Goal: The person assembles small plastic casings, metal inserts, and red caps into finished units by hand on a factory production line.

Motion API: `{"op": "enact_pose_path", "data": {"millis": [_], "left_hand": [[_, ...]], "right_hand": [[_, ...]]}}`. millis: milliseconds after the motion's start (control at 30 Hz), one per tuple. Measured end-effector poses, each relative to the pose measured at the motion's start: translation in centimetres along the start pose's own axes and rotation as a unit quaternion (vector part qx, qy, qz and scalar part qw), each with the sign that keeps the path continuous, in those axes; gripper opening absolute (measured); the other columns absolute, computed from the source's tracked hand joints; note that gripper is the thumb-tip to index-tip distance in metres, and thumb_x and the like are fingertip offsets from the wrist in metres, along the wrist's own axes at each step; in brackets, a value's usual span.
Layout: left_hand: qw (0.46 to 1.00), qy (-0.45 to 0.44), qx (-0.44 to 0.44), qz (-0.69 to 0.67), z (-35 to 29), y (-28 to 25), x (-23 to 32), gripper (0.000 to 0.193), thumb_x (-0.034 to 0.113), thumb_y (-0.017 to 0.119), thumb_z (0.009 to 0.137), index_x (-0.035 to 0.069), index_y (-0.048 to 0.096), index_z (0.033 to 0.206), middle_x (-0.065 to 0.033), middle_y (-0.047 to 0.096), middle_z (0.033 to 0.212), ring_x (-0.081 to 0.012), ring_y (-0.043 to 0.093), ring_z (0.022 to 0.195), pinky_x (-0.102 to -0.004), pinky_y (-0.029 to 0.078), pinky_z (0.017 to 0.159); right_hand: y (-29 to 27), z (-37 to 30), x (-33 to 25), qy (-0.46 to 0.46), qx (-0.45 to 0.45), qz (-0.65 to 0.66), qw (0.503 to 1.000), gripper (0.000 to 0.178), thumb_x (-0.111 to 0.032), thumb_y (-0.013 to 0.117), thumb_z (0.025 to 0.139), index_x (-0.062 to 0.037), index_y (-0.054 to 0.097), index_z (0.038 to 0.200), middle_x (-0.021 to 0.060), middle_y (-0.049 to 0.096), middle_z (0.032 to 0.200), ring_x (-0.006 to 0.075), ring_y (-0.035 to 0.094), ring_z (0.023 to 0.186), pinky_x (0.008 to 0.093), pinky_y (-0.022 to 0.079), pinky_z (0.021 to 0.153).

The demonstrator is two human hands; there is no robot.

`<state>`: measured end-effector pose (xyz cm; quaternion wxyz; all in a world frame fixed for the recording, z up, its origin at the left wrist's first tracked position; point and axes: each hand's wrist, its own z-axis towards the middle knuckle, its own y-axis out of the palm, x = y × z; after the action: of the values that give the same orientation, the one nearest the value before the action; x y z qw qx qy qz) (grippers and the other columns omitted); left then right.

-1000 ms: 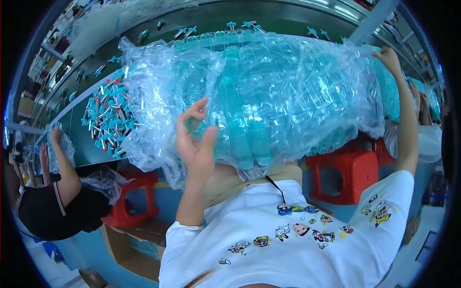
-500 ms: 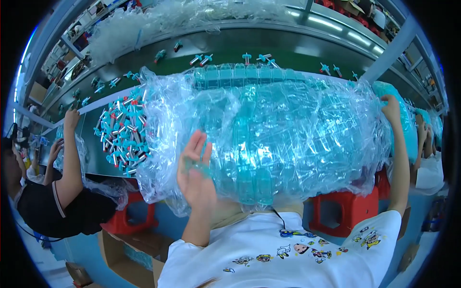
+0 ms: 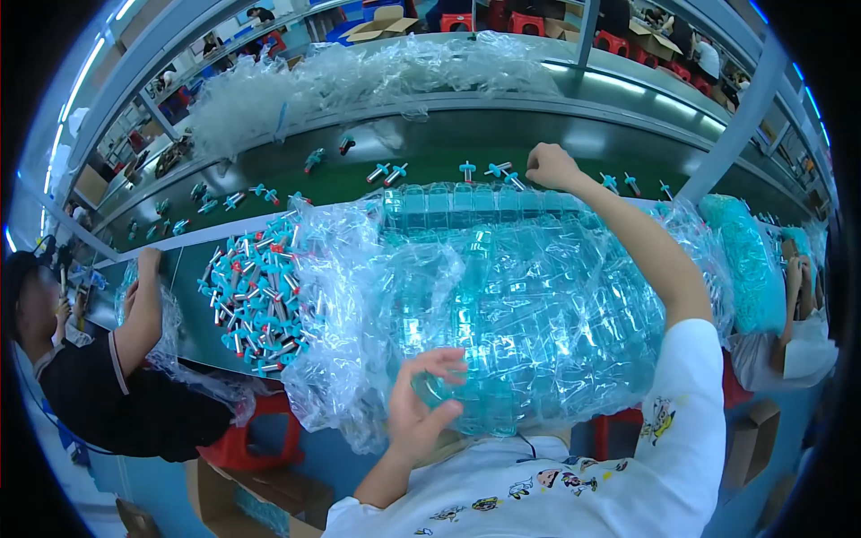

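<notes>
A large clear plastic bag (image 3: pixel 345 296) of translucent teal, box-like plastic pieces (image 3: pixel 587 332) lies across the bench in front of me. Near the bag's front edge is my left hand (image 3: pixel 421 408), its fingers curled round a see-through teal plastic piece (image 3: pixel 434 388). My right hand (image 3: pixel 552 169) reaches beyond the bag, above the green conveyor belt (image 3: pixel 413 148). Its fingers are closed, and what they hold, if anything, is hidden. Close to it on the belt lie small teal parts with metal cylinders (image 3: pixel 499 169). More such parts form a pile (image 3: pixel 256 300) left of the bag.
Crumpled clear plastic film (image 3: pixel 359 76) lies along the far ledge. A metal post (image 3: pixel 731 117) rises at the right. A person in black (image 3: pixel 134 390) works at my left, another person (image 3: pixel 794 309) at far right. Red stools (image 3: pixel 260 435) and a cardboard box (image 3: pixel 229 493) stand below.
My right hand has moved from the bag's right end to over the belt, left and farther away. My left hand has come nearer and rightward with the teal piece. The view has tilted up.
</notes>
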<state>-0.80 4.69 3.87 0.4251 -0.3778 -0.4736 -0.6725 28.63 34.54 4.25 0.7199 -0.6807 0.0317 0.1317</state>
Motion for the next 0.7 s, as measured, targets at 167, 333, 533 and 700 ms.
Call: {"op": "enact_pose_path", "data": {"millis": [167, 333, 533, 700], "left_hand": [[0.993, 0.034, -0.015, 0.110, -2.0, -1.7, -0.2, 0.039, 0.013, 0.071, 0.069, 0.002, 0.049, 0.098, -0.0207, 0.051, 0.104, -0.0218, 0.055, 0.082, -0.0323, 0.049, 0.069], [0.980, 0.061, -0.019, 0.188, -2.1, -2.2, -0.7, 0.052, 0.011, 0.076, 0.062, 0.003, 0.050, 0.106, -0.0165, 0.054, 0.098, -0.0179, 0.054, 0.075, -0.0290, 0.047, 0.065], [0.980, 0.028, -0.071, 0.184, -1.2, -0.5, 1.2, 0.065, 0.012, 0.078, 0.059, 0.003, 0.046, 0.115, -0.0095, 0.055, 0.088, -0.0145, 0.052, 0.074, -0.0264, 0.042, 0.065], [0.994, -0.044, -0.021, 0.098, -3.1, -0.3, 0.4, 0.065, 0.003, 0.076, 0.059, 0.003, 0.039, 0.113, -0.0082, 0.053, 0.087, -0.0131, 0.050, 0.081, -0.0247, 0.041, 0.069]], "right_hand": [[3.8, 3.1, -0.4, 0.131, -0.093, 0.043, 0.986, 0.038, -0.026, 0.068, 0.062, 0.0007, 0.059, 0.087, 0.0165, 0.062, 0.087, 0.0280, 0.061, 0.077, 0.0362, 0.049, 0.068], [4.6, 3.7, -1.1, 0.102, -0.109, 0.014, 0.989, 0.038, -0.028, 0.068, 0.065, 0.0001, 0.057, 0.088, 0.0160, 0.061, 0.089, 0.0287, 0.059, 0.084, 0.0364, 0.047, 0.071], [4.8, 3.9, 2.5, -0.016, 0.075, 0.045, 0.996, 0.019, -0.018, 0.061, 0.075, 0.0003, 0.057, 0.078, 0.0113, 0.058, 0.069, 0.0194, 0.059, 0.058, 0.0316, 0.048, 0.054], [-5.2, -3.3, -3.7, -0.042, 0.075, 0.319, 0.944, 0.014, -0.011, 0.058, 0.078, 0.0018, 0.057, 0.082, 0.0061, 0.056, 0.063, 0.0092, 0.054, 0.054, 0.0226, 0.044, 0.050]]}}
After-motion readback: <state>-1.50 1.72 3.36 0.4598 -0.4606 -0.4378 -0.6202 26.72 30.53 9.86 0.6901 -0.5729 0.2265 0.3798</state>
